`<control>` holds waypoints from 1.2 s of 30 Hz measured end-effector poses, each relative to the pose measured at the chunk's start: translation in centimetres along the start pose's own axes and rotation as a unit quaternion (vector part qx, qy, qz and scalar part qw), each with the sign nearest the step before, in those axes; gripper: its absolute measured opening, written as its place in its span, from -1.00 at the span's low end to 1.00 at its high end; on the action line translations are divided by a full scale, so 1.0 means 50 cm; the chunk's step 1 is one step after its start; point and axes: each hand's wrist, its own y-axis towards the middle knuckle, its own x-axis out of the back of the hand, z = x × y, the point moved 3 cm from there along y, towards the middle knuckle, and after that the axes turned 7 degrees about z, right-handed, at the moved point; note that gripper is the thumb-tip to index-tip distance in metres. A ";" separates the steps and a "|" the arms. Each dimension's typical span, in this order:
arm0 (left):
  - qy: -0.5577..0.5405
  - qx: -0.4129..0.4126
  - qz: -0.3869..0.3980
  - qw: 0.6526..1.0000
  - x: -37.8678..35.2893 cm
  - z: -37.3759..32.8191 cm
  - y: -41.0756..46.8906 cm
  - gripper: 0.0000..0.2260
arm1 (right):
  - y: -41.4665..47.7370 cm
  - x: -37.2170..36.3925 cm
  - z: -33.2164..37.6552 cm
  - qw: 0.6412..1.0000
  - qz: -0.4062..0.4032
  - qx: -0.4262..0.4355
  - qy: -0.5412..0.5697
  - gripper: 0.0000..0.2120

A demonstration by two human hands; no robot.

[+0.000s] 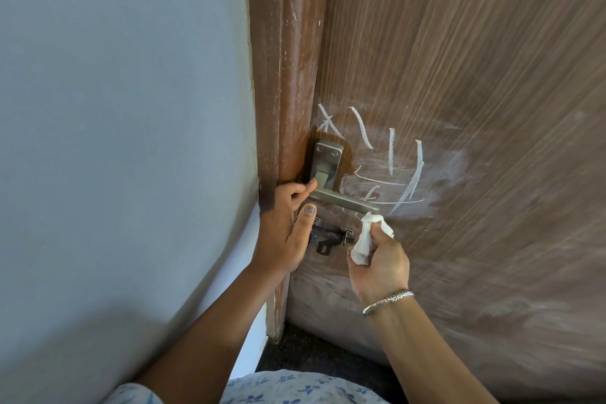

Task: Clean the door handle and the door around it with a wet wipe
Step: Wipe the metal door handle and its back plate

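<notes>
my left hand (285,226) is curled on the door handle (344,202) at its inner end, right where the lever meets the steel backplate (324,157). the fingers wrap over the top of the bar and the thumb lies straight below it, nail towards me. my right hand (382,264) is closed round a crumpled white wet wipe (369,238), which bunches out between thumb and fingers. the top of the wad touches the free end of the lever from underneath. a silver bangle (388,300) sits on that wrist.

the handle is a plain brushed-metal lever, lying roughly level and pointing right, fixed near the left edge of the brown wood-grain door (475,59). white chalk marks (393,161), a cross, several long strokes and some thinner lines, cover the door just above and to the right of the handle. a pale smeared haze spreads further right and lower down the panel. just under the handle, between my two hands, a dark sliding bolt (331,236) is screwed to the door.

left of the door runs the reddish-brown door frame (285,59), scuffed with pale flecks, and beyond it a blue-grey wall (114,108). at the bottom i see dark floor (295,351) and the edge of my pale garment (295,387) with small blue flowers.
</notes>
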 end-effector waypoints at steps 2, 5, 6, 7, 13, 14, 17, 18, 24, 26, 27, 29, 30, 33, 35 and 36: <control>0.002 0.004 0.001 1.000 -0.001 0.004 0.000 -0.47 | -0.002 0.007 0.015 0.999 -0.038 0.035 0.004 -0.92; 0.002 0.011 0.000 1.000 -0.004 0.010 -0.001 -0.60 | 0.002 0.014 0.058 0.988 -0.069 0.126 -0.056 -0.82; 0.002 0.010 -0.002 1.000 -0.004 0.007 -0.004 -0.61 | -0.003 0.013 0.065 0.986 -0.051 0.147 -0.067 -0.79; -0.001 0.009 -0.003 1.000 -0.005 0.006 -0.005 -0.62 | -0.008 0.006 0.068 0.983 -0.026 0.162 -0.079 -0.75; -0.007 0.010 -0.005 1.000 -0.002 0.002 -0.005 -0.60 | -0.014 0.001 0.054 0.954 0.015 0.212 -0.213 -0.81; -0.007 0.008 -0.005 1.000 -0.001 0.001 -0.005 -0.57 | -0.009 0.008 0.065 0.948 0.000 0.224 -0.226 -0.83; -0.013 0.001 -0.001 1.000 0.000 0.000 -0.006 -0.48 | -0.012 0.017 0.107 0.897 -0.030 0.326 -0.296 -0.84; -0.014 -0.002 0.001 1.000 0.000 0.000 -0.006 -0.48 | -0.021 0.011 0.118 0.860 -0.024 0.379 -0.341 -0.85; -0.015 0.011 0.009 1.000 -0.003 0.004 -0.009 -0.66 | -0.053 -0.060 0.117 0.577 0.070 0.526 -0.621 -0.73; -0.017 0.010 0.012 1.000 -0.002 0.002 -0.010 -0.71 | -0.047 -0.080 0.099 0.513 0.060 0.473 -0.714 -0.70; -0.018 0.010 0.012 1.000 -0.001 0.000 -0.009 -0.73 | -0.042 -0.087 0.089 0.487 0.059 0.444 -0.750 -0.69; -0.018 0.012 0.004 1.000 0.000 -0.003 -0.009 -0.75 | -0.037 -0.102 0.079 0.464 0.060 0.417 -0.779 -0.72; -0.018 0.012 -0.001 1.000 -0.001 -0.003 -0.009 -0.76 | -0.037 -0.110 0.078 0.463 0.061 0.418 -0.779 -0.75; -0.024 0.015 -0.015 0.999 -0.001 -0.004 -0.009 -0.78 | -0.033 -0.137 0.070 0.468 0.078 0.407 -0.781 -0.76; -0.032 0.027 -0.021 0.999 0.000 -0.005 -0.010 -0.76 | -0.028 -0.151 0.062 0.473 0.081 0.395 -0.784 -0.73; -0.033 0.034 -0.022 0.999 0.001 -0.005 -0.010 -0.75 | -0.025 -0.157 0.060 0.479 0.082 0.392 -0.781 -0.71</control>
